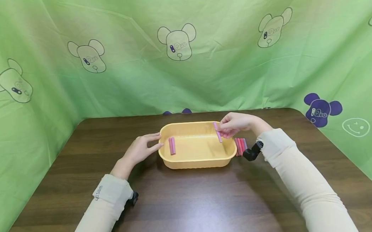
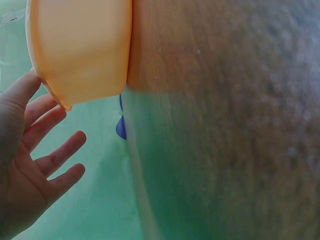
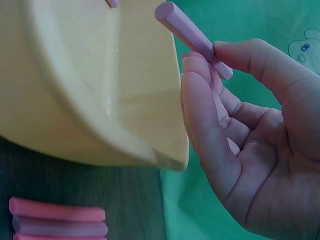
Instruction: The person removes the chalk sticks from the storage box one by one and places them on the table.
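A yellow oblong basin [image 1: 199, 163] stands on the table. Over its right end, my right hand [image 1: 236, 123] pinches a slim lilac stick [image 3: 187, 31] between thumb and fingertips, the stick slanting above the basin's inside. My left hand [image 1: 142, 147] is at the left end, thumb and fingertips touching the rim; in the left wrist view its other fingers [image 2: 62, 152] spread loosely beyond the basin. Two pinkish sticks [image 1: 172, 146] lie side by side on the basin floor near the left wall.
Just outside the basin's right end lies a row of several red, pink and purple sticks [image 1: 240, 146], partly hidden by the right wrist camera [image 1: 253, 151]. The brown wooden table [image 1: 191, 201] backs onto a green printed curtain [image 1: 184, 84].
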### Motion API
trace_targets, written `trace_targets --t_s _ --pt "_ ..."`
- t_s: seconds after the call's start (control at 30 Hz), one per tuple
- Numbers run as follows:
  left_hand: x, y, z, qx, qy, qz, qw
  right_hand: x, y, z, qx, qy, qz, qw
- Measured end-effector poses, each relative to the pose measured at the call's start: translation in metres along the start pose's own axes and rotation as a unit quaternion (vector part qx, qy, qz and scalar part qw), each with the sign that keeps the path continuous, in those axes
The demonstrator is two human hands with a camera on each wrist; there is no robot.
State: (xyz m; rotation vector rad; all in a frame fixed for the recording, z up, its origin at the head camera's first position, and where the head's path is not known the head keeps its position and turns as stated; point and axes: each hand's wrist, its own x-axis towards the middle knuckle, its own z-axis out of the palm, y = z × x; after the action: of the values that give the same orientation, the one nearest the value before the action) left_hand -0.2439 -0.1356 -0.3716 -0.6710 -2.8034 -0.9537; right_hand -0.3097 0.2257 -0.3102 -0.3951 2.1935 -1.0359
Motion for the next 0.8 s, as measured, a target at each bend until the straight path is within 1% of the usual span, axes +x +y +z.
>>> trace_targets --t_s 0.37,0.6,0.8 --pt "-0.001 0.001 0.000 -0.003 0.002 0.001 1.0000 -0.019 0.019 -0.009 0.007 0.029 0.008 0.9995" --pt "-0.001 0.003 -0.001 -0.004 -0.002 -0.002 1.0000 -0.032 0.030 -0.014 0.036 0.034 -0.005 0.9988" --pt "-0.001 0.001 0.000 -0.002 -0.003 -0.002 1.0000 -0.040 0.043 -0.019 0.046 0.039 -0.003 0.9982"
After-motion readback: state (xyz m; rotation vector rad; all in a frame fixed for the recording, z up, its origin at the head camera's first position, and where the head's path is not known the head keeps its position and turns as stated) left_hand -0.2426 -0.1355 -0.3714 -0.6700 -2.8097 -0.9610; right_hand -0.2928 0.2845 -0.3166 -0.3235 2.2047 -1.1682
